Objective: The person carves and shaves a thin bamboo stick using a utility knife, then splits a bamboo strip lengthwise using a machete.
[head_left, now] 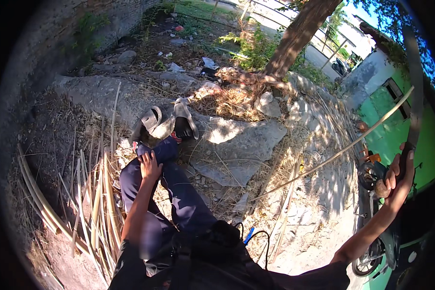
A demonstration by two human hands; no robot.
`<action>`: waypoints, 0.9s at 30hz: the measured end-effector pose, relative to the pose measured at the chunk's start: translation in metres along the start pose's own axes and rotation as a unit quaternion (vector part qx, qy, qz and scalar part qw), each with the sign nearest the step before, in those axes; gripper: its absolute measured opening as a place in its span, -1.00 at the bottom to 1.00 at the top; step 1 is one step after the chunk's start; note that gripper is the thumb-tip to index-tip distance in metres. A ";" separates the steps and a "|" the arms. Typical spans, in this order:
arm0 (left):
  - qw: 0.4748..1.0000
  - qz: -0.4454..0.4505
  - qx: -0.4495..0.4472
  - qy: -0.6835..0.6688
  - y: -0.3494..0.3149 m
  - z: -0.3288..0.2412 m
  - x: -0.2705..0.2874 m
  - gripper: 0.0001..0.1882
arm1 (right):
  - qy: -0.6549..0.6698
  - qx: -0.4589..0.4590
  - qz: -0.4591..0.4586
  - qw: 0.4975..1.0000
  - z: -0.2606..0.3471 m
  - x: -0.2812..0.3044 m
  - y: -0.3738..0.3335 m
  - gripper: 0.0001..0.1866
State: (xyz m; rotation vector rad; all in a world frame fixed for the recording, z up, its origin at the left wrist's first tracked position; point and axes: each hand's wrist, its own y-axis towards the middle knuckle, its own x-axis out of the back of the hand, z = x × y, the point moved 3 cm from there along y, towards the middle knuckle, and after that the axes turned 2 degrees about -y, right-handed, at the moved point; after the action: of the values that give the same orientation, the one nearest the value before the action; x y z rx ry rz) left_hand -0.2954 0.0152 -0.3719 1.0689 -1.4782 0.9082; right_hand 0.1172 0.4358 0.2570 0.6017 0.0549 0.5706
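Observation:
Out to the right, my right hand (401, 171) is raised and closed round the handle of a machete (415, 113). Its long dark blade points up, and a round brown knob (383, 188) shows at the bottom of the grip. My left hand (150, 166) lies with fingers spread on the dark blue trouser leg (164, 150), near the ankle, holding nothing. A long thin bamboo strip (333, 157) slants from the ground up to the right, its upper end close to the blade; what supports it I cannot tell. Dark sandals (183, 121) are on my feet.
Many split bamboo strips (101, 208) lie along my left side. A large flat rock (246, 145) is before me, with a tree trunk (299, 38) behind it. A motorbike (377, 241) stands beside the green wall (382, 104) on the right. Litter dots the ground beyond.

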 end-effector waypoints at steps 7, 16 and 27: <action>1.000 -0.025 -0.011 -0.003 -0.002 0.004 -0.012 -0.06 | -0.132 -0.068 0.126 0.981 -0.010 -0.054 0.038 -0.51; 0.999 -0.033 -0.021 -0.002 -0.006 -0.001 -0.003 -0.08 | -0.186 -0.041 0.142 0.971 0.015 -0.066 0.089 -0.47; 0.997 -0.064 -0.030 -0.002 -0.009 0.000 -0.007 -0.09 | -0.135 -0.012 0.058 0.989 0.010 -0.051 0.093 -0.48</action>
State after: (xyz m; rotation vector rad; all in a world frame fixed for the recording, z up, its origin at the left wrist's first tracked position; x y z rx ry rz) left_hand -0.2863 0.0133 -0.3786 1.1083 -1.4143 0.7676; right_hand 0.0307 0.4669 0.3103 0.6580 -0.2438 0.5978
